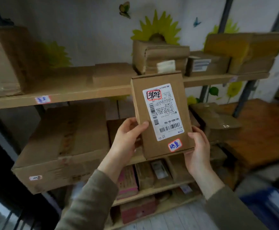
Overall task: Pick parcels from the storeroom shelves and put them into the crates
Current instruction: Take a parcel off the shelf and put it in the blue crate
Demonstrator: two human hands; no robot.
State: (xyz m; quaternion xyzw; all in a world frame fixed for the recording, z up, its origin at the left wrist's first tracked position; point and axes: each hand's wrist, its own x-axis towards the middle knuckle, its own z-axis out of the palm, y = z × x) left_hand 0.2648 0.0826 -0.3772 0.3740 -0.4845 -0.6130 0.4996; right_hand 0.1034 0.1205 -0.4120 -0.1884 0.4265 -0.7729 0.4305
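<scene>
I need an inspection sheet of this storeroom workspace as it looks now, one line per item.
Surface: wooden shelves, loaded with cartons.
Job's things: small parcel held up in front of the shelves, white shipping label facing the camera; blue crate partly seen at lower right.
Clutter: large carton on the middle shelf; pink box lower down.
Hands: left hand and right hand grip the parcel's lower edges.
Cables: nothing seen.
Surroundings: wall with sunflower decals; brown table at right.
</scene>
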